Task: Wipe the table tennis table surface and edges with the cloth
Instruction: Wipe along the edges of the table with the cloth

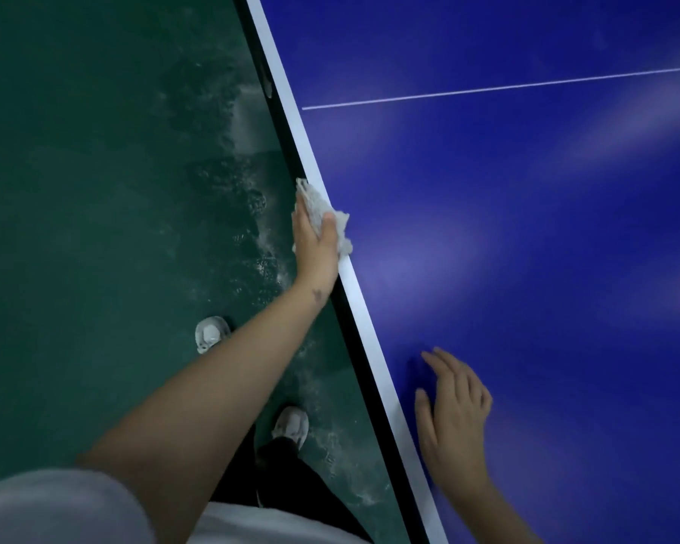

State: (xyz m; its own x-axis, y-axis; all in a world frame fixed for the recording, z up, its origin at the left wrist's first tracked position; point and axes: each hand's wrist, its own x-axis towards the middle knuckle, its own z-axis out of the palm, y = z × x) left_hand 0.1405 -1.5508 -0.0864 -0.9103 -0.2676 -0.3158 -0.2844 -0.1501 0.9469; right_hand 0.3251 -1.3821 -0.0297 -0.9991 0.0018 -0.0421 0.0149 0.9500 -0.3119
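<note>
A blue table tennis table (pixel 507 229) fills the right of the head view, with a white border stripe and a black side edge (pixel 346 308) running diagonally. My left hand (pixel 315 245) grips a crumpled white cloth (pixel 340 225) against that edge, thumb on top over the white stripe and fingers down the side. My right hand (pixel 454 414) lies flat on the blue surface near the edge, fingers straight and slightly spread, holding nothing.
A thin white centre line (pixel 487 88) crosses the blue top. Left of the table lies a worn dark green floor (pixel 95 190) with pale scuffs along the edge. My two white shoes (pixel 211 333) (pixel 291 424) stand close beside the table.
</note>
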